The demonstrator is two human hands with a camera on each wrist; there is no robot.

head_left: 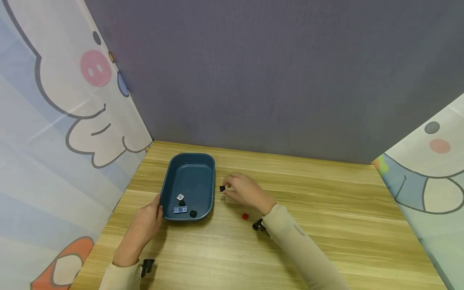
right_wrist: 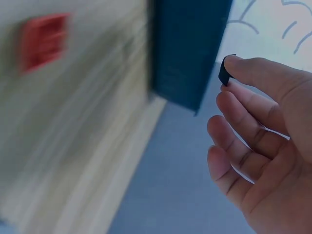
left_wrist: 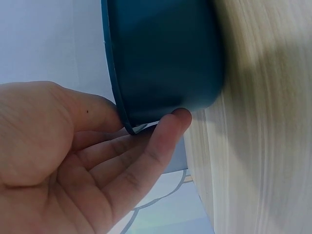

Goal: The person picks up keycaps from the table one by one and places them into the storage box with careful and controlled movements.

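My left hand (head_left: pixel 148 215) grips the near left corner of a dark blue tray (head_left: pixel 195 181). In the left wrist view its thumb is at the rim and the fingers lie against the outer wall. My right hand (head_left: pixel 246 190) pinches a small black keycap (right_wrist: pixel 224 72) between thumb and forefinger, just right of the tray and above the table. Inside the tray, near its front end, lie a white piece (head_left: pixel 180 197), a wide pale blue keycap (head_left: pixel 180 210) with dark print, and small black pieces (head_left: pixel 193 214). A small red piece (head_left: pixel 245 216) lies on the table below the right hand.
The wooden table (head_left: pixel 326 193) meets a grey upright panel (head_left: pixel 272 80) at the back. Cartoon-printed cloth (head_left: pixel 47 161) hangs at both sides. A black wrist mount (head_left: pixel 259 225) shows by the right sleeve, another mount (head_left: pixel 146 266) by the left.
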